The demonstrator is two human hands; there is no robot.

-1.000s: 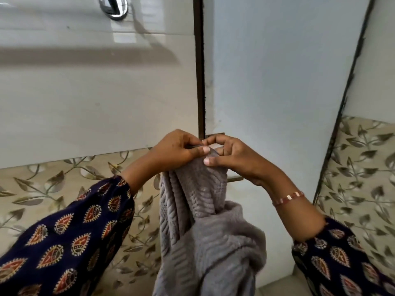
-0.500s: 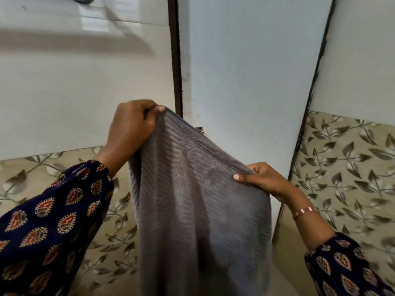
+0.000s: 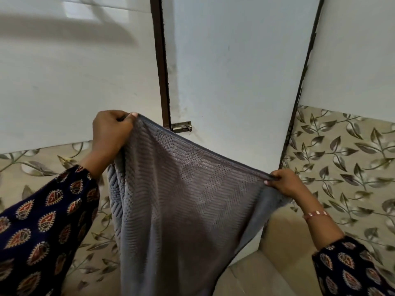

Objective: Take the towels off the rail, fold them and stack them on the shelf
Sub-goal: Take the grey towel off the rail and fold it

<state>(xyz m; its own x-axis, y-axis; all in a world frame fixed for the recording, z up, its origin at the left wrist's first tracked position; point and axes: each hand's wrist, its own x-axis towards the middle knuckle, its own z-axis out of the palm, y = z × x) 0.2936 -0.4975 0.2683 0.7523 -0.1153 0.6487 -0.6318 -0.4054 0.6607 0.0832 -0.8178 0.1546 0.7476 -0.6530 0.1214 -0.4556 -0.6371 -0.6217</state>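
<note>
A grey towel with a herringbone weave hangs spread out in front of me, its top edge stretched between my two hands. My left hand pinches the upper left corner, held higher. My right hand pinches the upper right corner, lower and further right. The towel's lower part drops out of view at the bottom. No rail or shelf is in view.
A pale door with a dark frame stands straight ahead, a metal latch on it just above the towel's edge. Leaf-patterned tiles cover the lower walls on both sides. A beige floor shows at lower right.
My hands were together at the bunched towel's top edge a second ago. They have moved apart, the left up and left, the right down and right, spreading the towel flat.
</note>
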